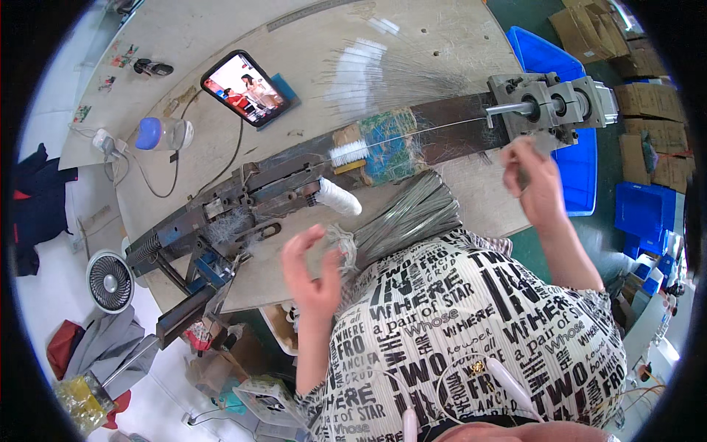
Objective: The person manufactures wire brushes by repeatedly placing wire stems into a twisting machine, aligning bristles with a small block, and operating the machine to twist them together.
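Two hands were raised: left hand (313,269) spread, unladen, beside the wire bundle (401,219); right hand (536,177) pinched on something indiscernible, so wires might be scattered.

A phone (245,88) with a lit, colourful screen leans propped on my workbench's far left side, black-framed and rectangular. Beyond the bench's far right edge, brown cardboard boxes (652,110) stand stacked on the floor beside blue plastic crates (549,62).

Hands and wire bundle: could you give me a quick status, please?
Left hand open, fingers spread beside the grey wire bundle. Right hand raised near the metal machine head, grip unclear. Nothing between hands and bundle.
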{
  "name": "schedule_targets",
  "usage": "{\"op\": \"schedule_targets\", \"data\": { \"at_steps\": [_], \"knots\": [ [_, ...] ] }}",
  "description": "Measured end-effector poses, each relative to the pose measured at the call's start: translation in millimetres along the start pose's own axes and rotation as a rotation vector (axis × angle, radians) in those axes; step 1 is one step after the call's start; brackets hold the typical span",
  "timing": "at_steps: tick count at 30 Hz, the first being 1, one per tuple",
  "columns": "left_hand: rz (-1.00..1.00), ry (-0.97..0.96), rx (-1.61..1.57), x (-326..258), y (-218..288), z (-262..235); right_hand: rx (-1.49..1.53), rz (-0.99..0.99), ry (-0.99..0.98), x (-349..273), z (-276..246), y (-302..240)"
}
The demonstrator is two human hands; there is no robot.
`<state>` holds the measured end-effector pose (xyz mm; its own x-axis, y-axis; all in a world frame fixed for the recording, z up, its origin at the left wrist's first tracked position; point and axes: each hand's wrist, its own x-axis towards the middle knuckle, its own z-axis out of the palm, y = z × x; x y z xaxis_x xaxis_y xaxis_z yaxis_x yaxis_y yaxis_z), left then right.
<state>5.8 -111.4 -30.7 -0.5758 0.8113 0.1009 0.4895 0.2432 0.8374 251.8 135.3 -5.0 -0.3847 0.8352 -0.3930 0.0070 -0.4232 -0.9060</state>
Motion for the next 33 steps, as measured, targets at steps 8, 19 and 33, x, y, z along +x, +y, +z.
{"op": "schedule_targets", "data": {
  "at_steps": [8,19,33],
  "knots": [
    [0.017,-0.443,-0.342,49,47,23,-0.186,-0.869,-0.806,-8,98,-74],
    [-0.228,-0.019,-0.698,29,25,0,-1.109,-0.245,-0.842,32,133,32],
    [-0.117,-0.010,-0.122,45,51,-15,-1.651,-0.703,-0.789,52,63,-71]
  ]
}}
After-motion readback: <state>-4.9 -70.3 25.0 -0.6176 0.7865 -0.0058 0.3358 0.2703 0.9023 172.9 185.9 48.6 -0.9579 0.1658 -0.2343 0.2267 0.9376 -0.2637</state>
